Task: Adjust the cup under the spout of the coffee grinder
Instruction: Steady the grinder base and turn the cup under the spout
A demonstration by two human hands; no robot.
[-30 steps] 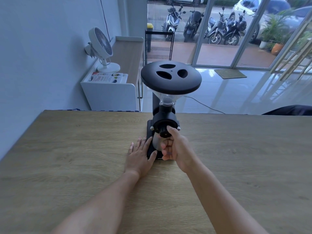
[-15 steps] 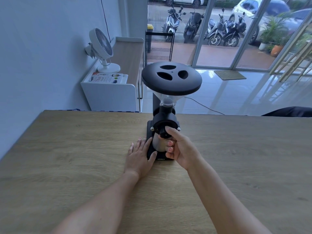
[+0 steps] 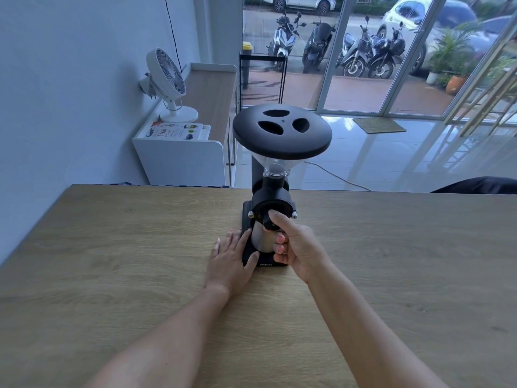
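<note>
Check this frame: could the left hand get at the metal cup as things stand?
Probably yes. The left hand lies flat beside the grinder base, and the metal cup has its left side bare; the right hand wraps only its right side.

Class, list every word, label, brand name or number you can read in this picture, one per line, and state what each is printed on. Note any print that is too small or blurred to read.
"Thai" on the cover of the book lying on the white cabinet.
Smaller print beside it on that cover: too blurred to read.
Light lettering on the front edge of the coffee grinder base: too small to read.
Nothing else is legible.
</note>
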